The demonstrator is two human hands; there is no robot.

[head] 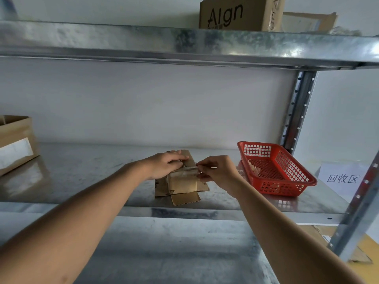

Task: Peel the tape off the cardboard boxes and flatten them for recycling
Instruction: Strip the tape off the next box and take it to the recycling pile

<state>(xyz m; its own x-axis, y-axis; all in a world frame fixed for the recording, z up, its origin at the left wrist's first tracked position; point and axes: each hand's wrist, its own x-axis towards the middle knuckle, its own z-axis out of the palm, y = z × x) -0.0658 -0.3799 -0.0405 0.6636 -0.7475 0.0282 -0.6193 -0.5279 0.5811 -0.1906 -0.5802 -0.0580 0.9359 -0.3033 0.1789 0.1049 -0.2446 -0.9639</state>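
Head view, nearest: our two bare forearms reach over the front edge of the galvanised steel shelf [82, 173].
Small brown cardboard box [181, 181]: near the front edge, mid-shelf, partly collapsed, flaps splayed.
Left hand [164, 163]: fingers laid over the box top, pressing it down.
Right hand [217, 170]: fingertips pinching the clear tape strip [189, 168] at the box's right side.
Red plastic mesh basket [276, 169]: right end of the shelf, holding what looks like wadded tape.
Progress: we judge peeling half done; full flattening remains.
Far: larger brown boxes wait at the left edge [14, 140] and on the upper shelf [240, 14].
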